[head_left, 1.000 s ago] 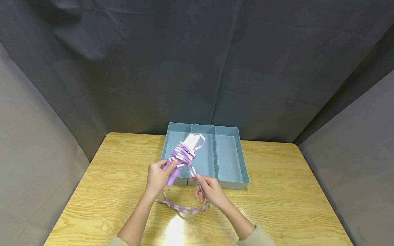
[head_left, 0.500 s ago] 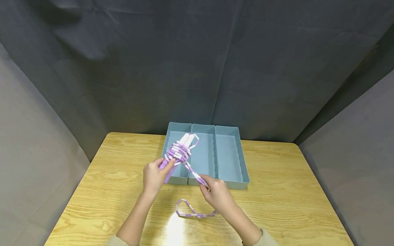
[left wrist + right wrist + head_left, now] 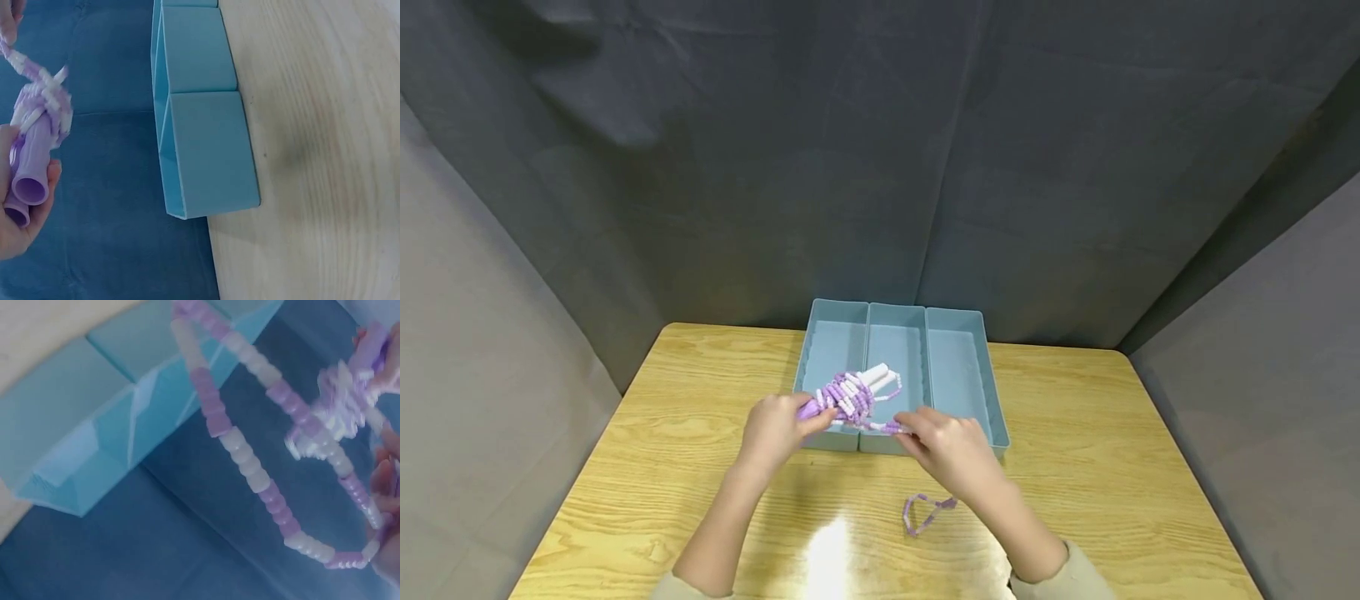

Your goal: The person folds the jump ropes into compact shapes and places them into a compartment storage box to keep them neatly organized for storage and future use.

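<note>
A beaded jump rope (image 3: 847, 398) in purple and white is wound round its own pair of handles, over the front edge of the trays. My left hand (image 3: 772, 433) grips the handles at their purple end; in the left wrist view the purple handles (image 3: 34, 165) show hollow ends. Their white ends (image 3: 877, 377) point up and to the right. With thumb and fingers, my right hand (image 3: 951, 450) pinches the rope's free length to the right of the bundle. Below that hand hangs a loose beaded loop (image 3: 908, 512), seen large in the right wrist view.
Three blue-grey trays (image 3: 1003, 437) stand side by side near the back of the wooden table (image 3: 1075, 467). A dark curtain (image 3: 880, 167) hangs behind, with grey side panels (image 3: 1262, 375).
My right hand has moved to the right with the strand, and the hanging loop has shifted right and become smaller. My left hand has tilted the wound bundle lower and flatter.
</note>
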Demonstrator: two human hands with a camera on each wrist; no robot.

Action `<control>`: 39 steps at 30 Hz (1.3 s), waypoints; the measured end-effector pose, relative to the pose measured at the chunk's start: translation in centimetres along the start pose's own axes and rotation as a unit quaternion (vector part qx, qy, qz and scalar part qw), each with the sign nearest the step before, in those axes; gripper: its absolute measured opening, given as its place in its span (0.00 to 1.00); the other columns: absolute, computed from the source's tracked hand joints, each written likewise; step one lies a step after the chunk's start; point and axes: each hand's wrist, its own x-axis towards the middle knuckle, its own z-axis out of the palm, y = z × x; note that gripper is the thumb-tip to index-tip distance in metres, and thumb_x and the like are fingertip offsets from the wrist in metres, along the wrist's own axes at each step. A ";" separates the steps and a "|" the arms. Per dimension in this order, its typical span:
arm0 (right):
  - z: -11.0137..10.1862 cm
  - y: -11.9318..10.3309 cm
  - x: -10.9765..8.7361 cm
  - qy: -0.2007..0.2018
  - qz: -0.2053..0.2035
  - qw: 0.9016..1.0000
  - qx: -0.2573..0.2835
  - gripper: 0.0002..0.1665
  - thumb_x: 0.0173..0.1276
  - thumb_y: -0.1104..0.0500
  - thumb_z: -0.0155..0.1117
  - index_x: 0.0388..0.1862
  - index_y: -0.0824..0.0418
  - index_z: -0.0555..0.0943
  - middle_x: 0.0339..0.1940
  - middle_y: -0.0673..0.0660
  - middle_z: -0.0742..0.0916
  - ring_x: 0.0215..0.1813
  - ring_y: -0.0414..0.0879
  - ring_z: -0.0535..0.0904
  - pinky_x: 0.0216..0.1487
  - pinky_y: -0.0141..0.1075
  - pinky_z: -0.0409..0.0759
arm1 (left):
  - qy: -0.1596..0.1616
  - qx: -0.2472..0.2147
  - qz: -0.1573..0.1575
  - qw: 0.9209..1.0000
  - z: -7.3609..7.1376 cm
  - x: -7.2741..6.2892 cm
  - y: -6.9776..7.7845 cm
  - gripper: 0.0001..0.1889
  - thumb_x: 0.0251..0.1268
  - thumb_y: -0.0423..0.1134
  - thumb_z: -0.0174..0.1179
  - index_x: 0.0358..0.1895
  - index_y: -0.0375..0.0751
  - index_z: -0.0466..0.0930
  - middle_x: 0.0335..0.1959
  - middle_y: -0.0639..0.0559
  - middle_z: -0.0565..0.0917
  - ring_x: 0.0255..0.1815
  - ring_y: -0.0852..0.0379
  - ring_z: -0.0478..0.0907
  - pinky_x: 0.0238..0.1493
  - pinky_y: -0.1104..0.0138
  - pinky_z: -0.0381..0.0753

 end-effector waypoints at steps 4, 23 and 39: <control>-0.8 0.7 0.9 -0.010 -0.047 0.999 0.014 0.10 0.46 0.59 0.74 0.28 0.56 0.81 0.19 0.44 0.80 0.16 0.33 0.70 0.12 0.22 0.61 | -0.065 0.011 0.033 0.997 -0.6 0.0 0.1 0.22 0.50 0.52 0.64 0.10 0.48 0.65 0.08 0.63 0.58 0.12 0.66 0.53 0.15 0.74 0.54; -1.5 3.2 2.4 -0.172 -0.084 0.960 0.204 0.08 0.57 0.48 0.65 0.31 0.50 0.85 0.28 0.40 0.81 0.28 0.28 0.75 0.28 0.19 0.72 | -0.267 -0.175 0.114 0.941 -2.0 -0.4 0.6 0.20 0.52 0.48 0.65 0.11 0.50 0.65 0.08 0.68 0.59 0.12 0.73 0.52 0.13 0.78 0.53; 0.9 4.2 1.6 -0.201 0.087 0.817 0.533 0.08 0.64 0.62 0.59 0.27 0.66 0.79 0.14 0.59 0.76 0.14 0.38 0.64 0.14 0.29 0.66 | -0.279 -0.344 0.097 0.891 -1.9 -0.9 0.9 0.05 0.52 0.35 0.64 0.27 0.36 0.84 0.22 0.50 0.84 0.17 0.71 0.71 0.19 0.72 0.74</control>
